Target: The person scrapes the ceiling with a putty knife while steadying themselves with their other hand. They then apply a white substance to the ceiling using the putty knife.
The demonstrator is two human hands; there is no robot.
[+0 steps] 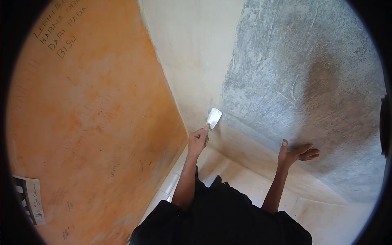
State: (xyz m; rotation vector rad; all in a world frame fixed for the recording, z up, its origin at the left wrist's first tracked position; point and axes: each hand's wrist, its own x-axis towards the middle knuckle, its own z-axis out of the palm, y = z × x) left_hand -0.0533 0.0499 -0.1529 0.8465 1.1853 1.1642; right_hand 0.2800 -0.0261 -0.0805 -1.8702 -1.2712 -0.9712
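Observation:
My left hand [198,141] is closed around the handle of a scraper [214,118], thumb laid along it. The scraper's broad metal blade points up at the cream strip of wall [190,53], by the lower left corner of the grey, roughened wall area [269,81]. Bits of green show at the handle beside my fingers. My right hand [295,155] is held open near the lower part of the grey area, thumb up and fingers stretched to the right. Nothing is in it.
An orange wall [114,118] with handwriting and scratches rises on the left and meets the cream wall in a corner. A paper sheet [34,202] is stuck low on it. Pale floor tiles [169,183] lie below. A shadow falls across the grey area.

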